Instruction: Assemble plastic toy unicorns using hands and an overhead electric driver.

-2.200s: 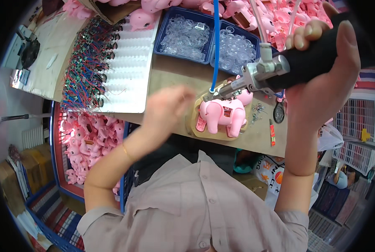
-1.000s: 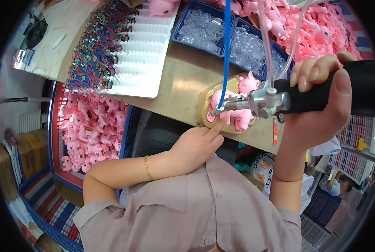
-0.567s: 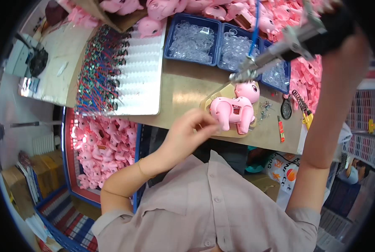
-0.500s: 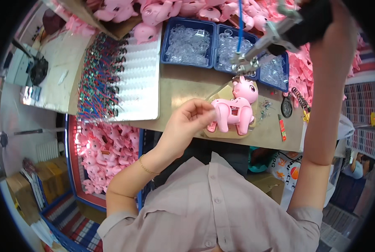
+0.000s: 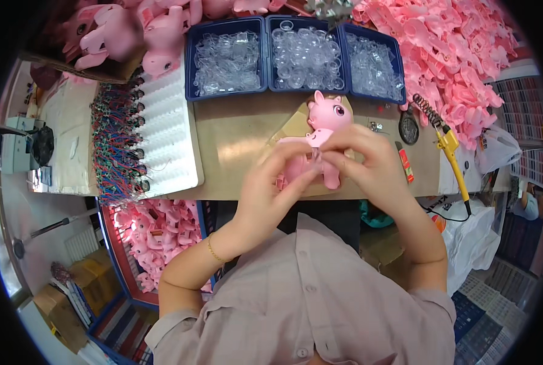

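Observation:
A pink toy pony (image 5: pixel 327 115) lies on its side on a tan base at the middle of the bench, its head toward the far side. Over its body my left hand (image 5: pixel 274 182) is closed in a pinch, coming in from the left. My right hand (image 5: pixel 364 157) reaches in from the right, thumb and fingertips pinched too. The fingertips of both hands meet above the opening in the pony's body. A small greyish piece shows between them, too small to name. My fingers cover much of the pony's body.
Blue bins (image 5: pixel 226 91) of clear plastic parts stand behind the pony. Left is a white ridged tray (image 5: pixel 174 140) beside wired components (image 5: pixel 116 143). At right lie a yellow-handled soldering iron (image 5: pixel 449 146), a red-and-green tube (image 5: pixel 405 163) and heaped pink shells (image 5: pixel 430 67). A crate (image 5: pixel 116 243) holds pink toys.
My right hand has let go of the hanging metal tool and come down to the pony. My left hand has moved over the pony's body. The view has shifted.

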A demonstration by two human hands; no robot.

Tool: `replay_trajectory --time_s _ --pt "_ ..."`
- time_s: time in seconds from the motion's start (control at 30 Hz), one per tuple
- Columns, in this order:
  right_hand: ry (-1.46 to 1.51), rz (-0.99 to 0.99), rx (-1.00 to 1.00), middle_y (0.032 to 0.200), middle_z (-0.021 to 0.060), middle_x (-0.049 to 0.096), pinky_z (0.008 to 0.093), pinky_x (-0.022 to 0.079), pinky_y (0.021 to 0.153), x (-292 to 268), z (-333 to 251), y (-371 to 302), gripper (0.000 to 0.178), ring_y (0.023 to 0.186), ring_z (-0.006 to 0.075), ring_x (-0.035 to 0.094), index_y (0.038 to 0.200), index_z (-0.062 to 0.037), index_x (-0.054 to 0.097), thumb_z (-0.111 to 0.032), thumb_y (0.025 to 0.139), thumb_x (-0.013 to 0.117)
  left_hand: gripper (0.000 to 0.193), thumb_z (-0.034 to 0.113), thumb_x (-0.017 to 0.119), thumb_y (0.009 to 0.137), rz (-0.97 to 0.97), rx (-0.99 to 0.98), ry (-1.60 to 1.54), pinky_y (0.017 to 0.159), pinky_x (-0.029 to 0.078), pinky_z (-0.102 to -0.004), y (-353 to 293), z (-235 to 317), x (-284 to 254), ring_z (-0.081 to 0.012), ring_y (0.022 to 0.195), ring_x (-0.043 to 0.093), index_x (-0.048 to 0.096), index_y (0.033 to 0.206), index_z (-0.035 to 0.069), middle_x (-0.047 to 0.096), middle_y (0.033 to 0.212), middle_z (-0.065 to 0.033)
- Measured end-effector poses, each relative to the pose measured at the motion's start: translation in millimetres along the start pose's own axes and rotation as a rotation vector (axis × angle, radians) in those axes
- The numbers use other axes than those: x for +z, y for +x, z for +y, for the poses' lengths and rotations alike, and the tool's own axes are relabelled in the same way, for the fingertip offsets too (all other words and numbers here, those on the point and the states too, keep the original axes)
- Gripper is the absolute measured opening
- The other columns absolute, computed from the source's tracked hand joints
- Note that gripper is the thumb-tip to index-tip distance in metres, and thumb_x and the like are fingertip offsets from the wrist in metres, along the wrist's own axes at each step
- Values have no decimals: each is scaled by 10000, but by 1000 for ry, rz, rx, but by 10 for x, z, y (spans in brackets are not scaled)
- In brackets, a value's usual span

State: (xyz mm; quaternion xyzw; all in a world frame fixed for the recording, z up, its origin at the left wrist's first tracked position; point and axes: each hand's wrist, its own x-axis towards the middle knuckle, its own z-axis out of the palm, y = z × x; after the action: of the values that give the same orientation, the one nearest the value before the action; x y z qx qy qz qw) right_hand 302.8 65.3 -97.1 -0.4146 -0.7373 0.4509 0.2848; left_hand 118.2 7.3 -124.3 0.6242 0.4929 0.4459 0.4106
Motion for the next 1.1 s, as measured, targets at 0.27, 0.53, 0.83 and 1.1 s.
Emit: replay_trajectory --time_s 0.27,0.53,0.83,1.1 --pt "-315 -105 -134 832 67 639 344 441 786 47 455 147 81 789 241 606 852 -54 682 -100 788 665 434 39 641 772 116 93 326 904 474 -406 -22 -286 164 -359 1073 572 525 1188 -6 590 1139 -175" --pt "-522 -110 -273 818 61 597 368 428 754 34 355 177 126 789 257 581 842 -67 666 -144 744 688 370 38 631 754 -10 302 602 885 499 -387 40 -278 114 -325 1073 583 595 1110 -54 589 1148 -187" --pt "-1043 -192 -484 835 105 517 371 424 754 256 48 -88 231 846 256 523 815 46 611 -152 698 632 430 130 556 779 -280 465 1006 967 449 -394 56 -202 122 -339 1137 533 571 1120 -131 556 1220 -241" --pt "-755 348 122 857 156 671 409 509 709 -691 799 600 224 786 342 645 871 -18 684 -220 873 585 494 133 605 767 -259 277 767 957 439 -411 223 -67 171 -336 1113 543 523 1204 -84 565 1183 -221"
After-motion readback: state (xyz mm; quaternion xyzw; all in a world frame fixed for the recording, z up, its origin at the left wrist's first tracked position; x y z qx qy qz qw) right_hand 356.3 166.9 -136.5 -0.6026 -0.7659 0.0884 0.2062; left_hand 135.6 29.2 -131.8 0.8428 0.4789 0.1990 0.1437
